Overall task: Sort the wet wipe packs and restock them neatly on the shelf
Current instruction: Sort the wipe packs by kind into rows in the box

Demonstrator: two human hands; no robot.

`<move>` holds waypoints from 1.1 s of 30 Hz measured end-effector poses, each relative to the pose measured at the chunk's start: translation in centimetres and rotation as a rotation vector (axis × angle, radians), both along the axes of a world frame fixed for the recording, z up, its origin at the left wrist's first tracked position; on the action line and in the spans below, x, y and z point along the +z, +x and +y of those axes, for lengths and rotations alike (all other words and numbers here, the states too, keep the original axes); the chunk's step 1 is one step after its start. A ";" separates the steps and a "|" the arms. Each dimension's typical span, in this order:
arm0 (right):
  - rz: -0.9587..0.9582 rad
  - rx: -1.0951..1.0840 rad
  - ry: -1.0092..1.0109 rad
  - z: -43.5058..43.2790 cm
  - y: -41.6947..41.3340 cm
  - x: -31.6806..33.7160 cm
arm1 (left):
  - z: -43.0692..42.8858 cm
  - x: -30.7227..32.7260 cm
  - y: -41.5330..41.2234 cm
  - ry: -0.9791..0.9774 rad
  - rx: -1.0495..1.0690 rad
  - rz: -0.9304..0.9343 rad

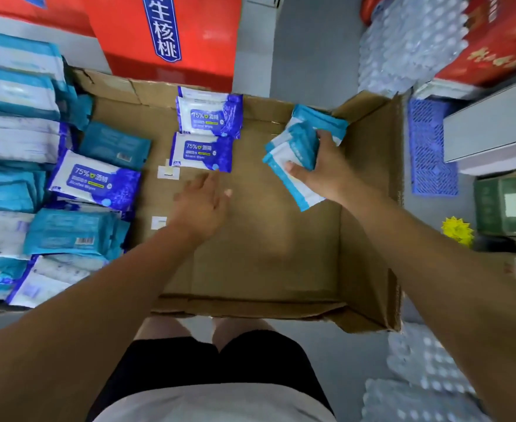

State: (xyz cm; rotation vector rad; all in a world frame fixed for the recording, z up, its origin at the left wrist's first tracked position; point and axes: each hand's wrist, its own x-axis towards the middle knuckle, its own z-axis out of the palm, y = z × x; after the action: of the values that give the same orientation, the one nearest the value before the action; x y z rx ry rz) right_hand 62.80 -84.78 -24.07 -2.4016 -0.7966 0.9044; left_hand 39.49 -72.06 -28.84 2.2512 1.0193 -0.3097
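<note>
- Red carton (pixel 159 35) with a blue label, at top.
- Open cardboard box (pixel 250 254) on the floor (pixel 311 56).
- Wrapped bottles (pixel 409 41), top right.
- Blue plastic grid (pixel 430 147) right of the box.
- Yellow star tag (pixel 457 231) beside a green box (pixel 503 205).

Glossy plastic wipe packs (pixel 202 151); matt brown cardboard box (pixel 259 239).

The alcohol wipe packs (pixel 202 152) are white with royal-blue ends and blue lettering. The teal packs (pixel 302 138) have white panels. The cardboard box (pixel 266 239) is plain brown, the carton (pixel 129 35) red with a blue label, the crate (pixel 430 147) blue lattice, the floor (pixel 311 56) grey.
</note>
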 end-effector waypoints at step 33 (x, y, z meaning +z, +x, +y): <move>-0.201 0.436 0.045 0.8 -10.0 -1.4 | 1.5 3.9 -12.6 0.250 0.100 -0.006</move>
State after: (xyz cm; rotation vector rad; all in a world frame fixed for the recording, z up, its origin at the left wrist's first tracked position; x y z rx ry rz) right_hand 52.80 -84.02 -25.50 -2.3442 -1.4408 0.7916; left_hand 26.92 -70.57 -24.95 2.4080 1.2204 -0.1380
